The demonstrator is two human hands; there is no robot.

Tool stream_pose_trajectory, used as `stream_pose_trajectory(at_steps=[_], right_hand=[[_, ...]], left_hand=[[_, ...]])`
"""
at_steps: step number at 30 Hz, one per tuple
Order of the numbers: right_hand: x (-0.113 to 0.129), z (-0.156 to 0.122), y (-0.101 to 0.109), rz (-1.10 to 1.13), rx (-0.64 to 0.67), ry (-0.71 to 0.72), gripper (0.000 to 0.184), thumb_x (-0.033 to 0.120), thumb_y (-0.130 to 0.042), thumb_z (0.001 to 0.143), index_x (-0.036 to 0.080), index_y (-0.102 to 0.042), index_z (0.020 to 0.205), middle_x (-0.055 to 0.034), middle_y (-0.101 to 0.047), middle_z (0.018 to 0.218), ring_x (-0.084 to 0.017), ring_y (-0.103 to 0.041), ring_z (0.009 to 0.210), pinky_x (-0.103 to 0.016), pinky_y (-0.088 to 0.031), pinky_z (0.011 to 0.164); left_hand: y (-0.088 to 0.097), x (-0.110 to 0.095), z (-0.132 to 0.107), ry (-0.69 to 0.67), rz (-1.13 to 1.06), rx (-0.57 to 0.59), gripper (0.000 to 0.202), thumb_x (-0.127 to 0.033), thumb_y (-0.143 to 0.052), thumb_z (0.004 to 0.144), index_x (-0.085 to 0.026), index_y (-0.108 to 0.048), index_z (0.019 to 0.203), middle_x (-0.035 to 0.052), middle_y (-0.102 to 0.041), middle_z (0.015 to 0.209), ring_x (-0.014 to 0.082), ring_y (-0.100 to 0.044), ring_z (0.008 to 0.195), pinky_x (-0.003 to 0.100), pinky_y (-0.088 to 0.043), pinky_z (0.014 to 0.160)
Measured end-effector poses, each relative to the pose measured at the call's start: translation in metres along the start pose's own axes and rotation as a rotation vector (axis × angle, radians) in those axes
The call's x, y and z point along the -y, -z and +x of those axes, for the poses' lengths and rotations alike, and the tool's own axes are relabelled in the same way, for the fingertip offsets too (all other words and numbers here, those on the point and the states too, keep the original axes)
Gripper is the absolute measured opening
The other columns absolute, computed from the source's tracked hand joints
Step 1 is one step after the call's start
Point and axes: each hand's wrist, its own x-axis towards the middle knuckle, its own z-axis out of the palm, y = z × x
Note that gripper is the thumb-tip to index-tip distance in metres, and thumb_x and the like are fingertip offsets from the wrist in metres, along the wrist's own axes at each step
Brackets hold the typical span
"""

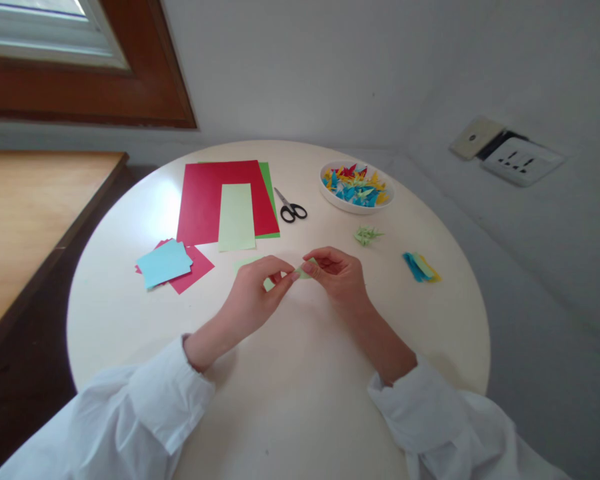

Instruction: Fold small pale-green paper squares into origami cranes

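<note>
My left hand (257,293) and my right hand (337,273) meet over the middle of the round white table (280,400). Both pinch a small pale green folded paper piece (304,272) between their fingertips. Another pale green paper scrap (245,263) lies flat just behind my left hand. A finished pale green folded paper figure (367,234) sits on the table beyond my right hand.
Red and green paper sheets (215,200) with a pale green strip (237,217) on top lie at the back. Black scissors (291,208), a white bowl of coloured paper figures (356,186), blue and red squares (167,263) and a small blue-yellow stack (421,266) surround the hands.
</note>
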Motion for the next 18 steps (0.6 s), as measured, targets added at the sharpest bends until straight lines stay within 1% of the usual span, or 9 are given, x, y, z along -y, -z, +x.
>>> stream_pose_trajectory(at_steps=[4, 7, 9, 11, 13, 14, 16, 18], right_hand=[[0.0, 0.0, 0.0, 0.002, 0.04, 0.012, 0.031, 0.041, -0.073, 0.059, 0.02, -0.064, 0.08, 0.0047, -0.054, 0.057, -0.009, -0.05, 0.056, -0.025, -0.044, 0.055], [0.0, 0.0, 0.002, 0.002, 0.05, 0.025, 0.029, 0.037, -0.071, 0.061, 0.02, -0.063, 0.083, 0.0041, -0.055, 0.058, -0.01, -0.051, 0.057, -0.024, -0.043, 0.055], [0.0, 0.001, 0.003, -0.016, 0.041, 0.034, 0.027, 0.035, -0.07, 0.063, 0.019, -0.063, 0.083, 0.0044, -0.055, 0.057, -0.009, -0.05, 0.055, -0.024, -0.042, 0.053], [0.0, 0.002, 0.004, -0.036, 0.028, 0.032, 0.025, 0.033, -0.069, 0.064, 0.019, -0.062, 0.083, 0.0048, -0.054, 0.056, -0.009, -0.05, 0.054, -0.024, -0.041, 0.053], [0.0, 0.003, 0.006, -0.046, 0.017, 0.021, 0.024, 0.032, -0.068, 0.064, 0.019, -0.061, 0.083, 0.0049, -0.054, 0.056, -0.009, -0.05, 0.054, -0.024, -0.042, 0.053], [0.0, 0.003, 0.006, -0.048, 0.014, 0.015, 0.023, 0.032, -0.068, 0.064, 0.019, -0.061, 0.082, 0.0049, -0.054, 0.056, -0.01, -0.05, 0.055, -0.024, -0.042, 0.054], [-0.001, 0.004, 0.007, -0.045, 0.01, 0.011, 0.022, 0.031, -0.067, 0.064, 0.019, -0.06, 0.081, 0.0051, -0.054, 0.056, -0.009, -0.05, 0.055, -0.024, -0.041, 0.054], [-0.001, 0.004, 0.007, -0.044, 0.022, 0.006, 0.021, 0.03, -0.067, 0.064, 0.019, -0.06, 0.081, 0.0052, -0.054, 0.056, -0.009, -0.05, 0.054, -0.023, -0.041, 0.053]], left_hand=[[0.0, 0.002, 0.001, 0.109, -0.061, 0.013, 0.023, -0.03, -0.054, 0.077, -0.017, -0.055, 0.058, -0.0002, -0.057, 0.056, 0.0112, -0.049, 0.054, 0.023, -0.039, 0.053], [0.0, 0.003, 0.002, 0.177, -0.099, 0.033, 0.024, -0.031, -0.055, 0.076, -0.016, -0.056, 0.057, -0.0003, -0.057, 0.055, 0.0113, -0.049, 0.054, 0.023, -0.04, 0.054], [0.0, 0.004, 0.002, 0.19, -0.14, 0.037, 0.022, -0.032, -0.056, 0.076, -0.016, -0.058, 0.061, 0.0004, -0.06, 0.059, 0.0118, -0.052, 0.056, 0.024, -0.042, 0.056], [-0.001, 0.006, 0.001, 0.163, -0.17, 0.014, 0.015, -0.031, -0.06, 0.074, -0.017, -0.062, 0.076, 0.0008, -0.062, 0.065, 0.0127, -0.055, 0.061, 0.024, -0.045, 0.061], [-0.001, 0.008, 0.0, 0.101, -0.146, -0.015, 0.026, -0.029, -0.065, 0.071, -0.018, -0.061, 0.094, 0.0014, -0.065, 0.075, 0.0129, -0.058, 0.065, 0.025, -0.047, 0.066], [-0.001, 0.009, 0.0, 0.066, -0.111, -0.021, 0.03, -0.027, -0.066, 0.071, -0.019, -0.06, 0.099, 0.0019, -0.066, 0.079, 0.0128, -0.058, 0.067, 0.025, -0.048, 0.067], [-0.001, 0.01, 0.0, -0.003, -0.027, -0.02, 0.026, -0.026, -0.065, 0.072, -0.02, -0.062, 0.097, 0.0029, -0.067, 0.083, 0.0126, -0.058, 0.067, 0.024, -0.048, 0.065], [-0.001, 0.011, 0.0, -0.059, 0.04, -0.018, 0.016, -0.025, -0.062, 0.075, -0.019, -0.065, 0.09, 0.0031, -0.068, 0.08, 0.0127, -0.059, 0.066, 0.023, -0.047, 0.061]])
